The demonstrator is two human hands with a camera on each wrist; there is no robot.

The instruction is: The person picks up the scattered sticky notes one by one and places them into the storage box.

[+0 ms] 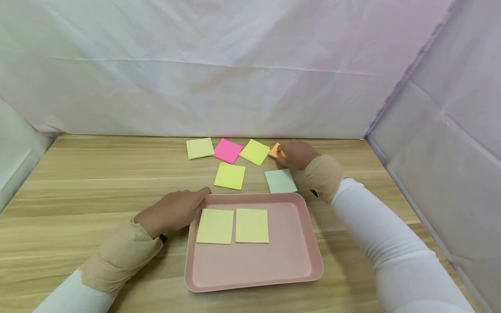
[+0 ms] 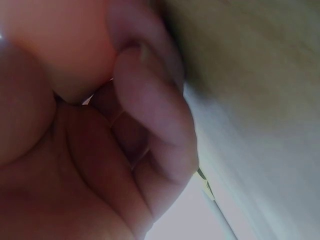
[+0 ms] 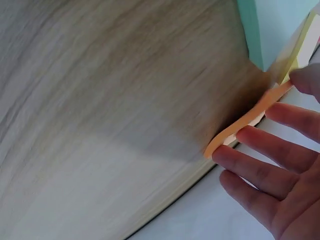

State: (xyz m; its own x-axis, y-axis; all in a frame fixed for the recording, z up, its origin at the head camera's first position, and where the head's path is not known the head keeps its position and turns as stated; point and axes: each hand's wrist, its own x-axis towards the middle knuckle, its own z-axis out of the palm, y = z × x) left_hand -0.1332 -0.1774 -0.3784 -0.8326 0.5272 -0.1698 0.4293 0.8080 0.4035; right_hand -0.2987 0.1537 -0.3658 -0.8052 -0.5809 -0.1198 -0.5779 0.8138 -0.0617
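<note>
My left hand point(image 1: 174, 211) grips the far left corner of a pink tray point(image 1: 250, 266), thumb on the rim. Its fingers curl against the tray wall in the left wrist view. Two pale yellow sticky note pads point(image 1: 215, 226) lie side by side in the tray's left and middle part. At the back of the table, my right hand point(image 1: 296, 154) pinches an orange sticky note pad point(image 1: 275, 150) by its edges, covering much of it from above. The right wrist view shows the thumb at one end of the orange pad and several fingertips along its side.
On the wooden table point(image 1: 98, 174), behind the tray, lie a pale yellow pad point(image 1: 200, 148), a pink pad point(image 1: 228, 151), two bright yellow pads point(image 1: 255, 152) and a mint green pad point(image 1: 281, 181). White cloth point(image 1: 219, 95) hangs along the table's back edge.
</note>
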